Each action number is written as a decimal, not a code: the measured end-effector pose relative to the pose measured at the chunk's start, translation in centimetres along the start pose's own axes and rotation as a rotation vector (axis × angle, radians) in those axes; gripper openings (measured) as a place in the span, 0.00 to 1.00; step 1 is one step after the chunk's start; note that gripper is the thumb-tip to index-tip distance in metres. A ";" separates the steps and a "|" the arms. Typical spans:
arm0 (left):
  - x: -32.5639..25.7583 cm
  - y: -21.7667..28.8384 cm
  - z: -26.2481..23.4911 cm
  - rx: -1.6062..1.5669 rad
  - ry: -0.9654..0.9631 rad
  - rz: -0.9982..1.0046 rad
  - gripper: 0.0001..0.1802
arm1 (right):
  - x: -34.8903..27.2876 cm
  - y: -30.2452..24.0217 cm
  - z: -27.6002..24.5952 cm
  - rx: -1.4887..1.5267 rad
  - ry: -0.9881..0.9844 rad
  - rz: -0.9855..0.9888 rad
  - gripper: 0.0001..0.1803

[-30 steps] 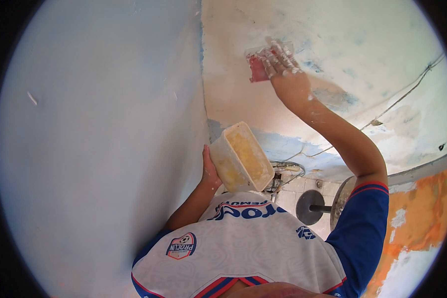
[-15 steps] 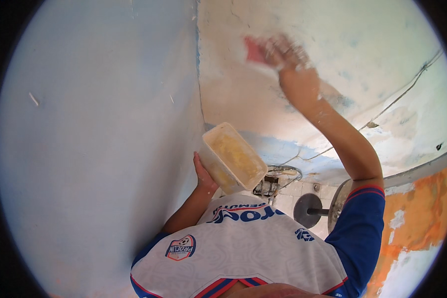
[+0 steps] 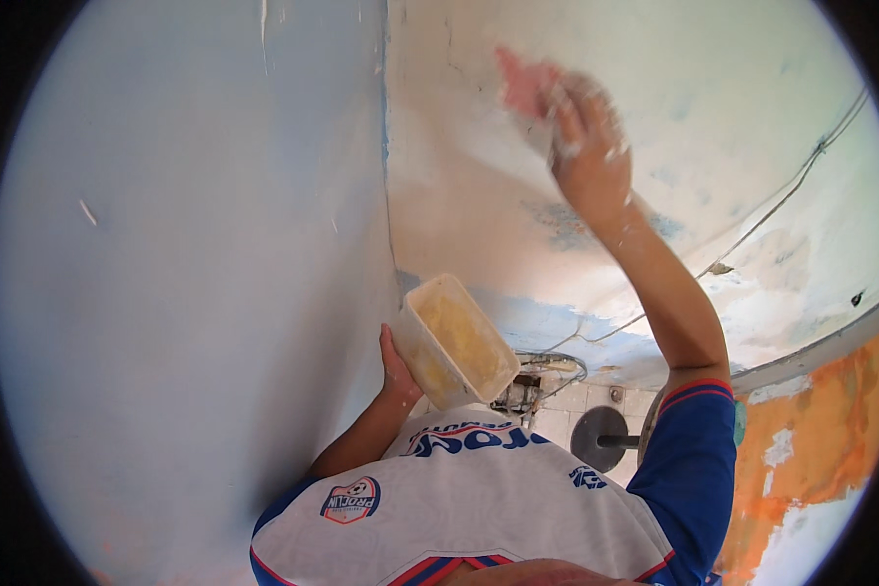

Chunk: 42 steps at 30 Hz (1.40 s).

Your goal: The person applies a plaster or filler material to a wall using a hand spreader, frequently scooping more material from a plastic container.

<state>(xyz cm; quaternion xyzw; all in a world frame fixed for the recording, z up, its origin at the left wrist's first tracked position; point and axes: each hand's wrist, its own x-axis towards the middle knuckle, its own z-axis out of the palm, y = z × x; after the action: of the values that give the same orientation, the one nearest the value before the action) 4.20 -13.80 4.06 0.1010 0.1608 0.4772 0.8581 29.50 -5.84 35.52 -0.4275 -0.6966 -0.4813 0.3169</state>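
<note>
My left hand (image 3: 397,375) holds a rectangular, translucent plastic tub (image 3: 427,363) from its left side, in front of my chest. The tub is tilted, and its inside is coated with something pale yellow. High up at the right-hand wall (image 3: 479,210), my right hand (image 3: 588,146) is closed on a flat red piece (image 3: 529,86), blurred by motion. White smears cover the fingers and reach onto the wrist. Whether the red piece touches the wall, I cannot tell.
A pale blue wall (image 3: 186,254) stands close on my left and meets the patchy wall at a corner. A cable (image 3: 752,239) runs along the patchy wall. Below are tangled wires (image 3: 557,366), a dark round disc on a bar (image 3: 598,439) and an orange, peeling surface (image 3: 811,439).
My right hand has shifted slightly with the red piece, which has turned and moved up and right in view. The tub sits a little lower in the picture, still in my left hand.
</note>
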 end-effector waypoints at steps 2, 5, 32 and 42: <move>0.6 -0.2 -1.3 0.015 0.028 -0.008 0.47 | 1.9 1.4 0.4 -0.102 0.039 0.010 0.25; 0.7 -0.4 -1.7 0.062 0.092 -0.006 0.47 | -0.5 2.9 2.9 -0.173 -0.006 -0.170 0.21; 0.1 0.1 -1.1 0.026 0.069 0.193 0.44 | 3.7 7.9 -1.5 -0.026 0.337 -0.057 0.28; 0.3 -0.8 -1.8 -0.020 0.119 0.165 0.44 | -15.5 1.7 7.6 0.117 -0.146 -0.540 0.24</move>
<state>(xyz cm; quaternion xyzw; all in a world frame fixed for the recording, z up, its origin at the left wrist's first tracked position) 4.32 -13.93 2.07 0.0767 0.1980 0.5528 0.8058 37.50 -2.93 20.41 -0.2410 -0.8328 -0.4750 0.1504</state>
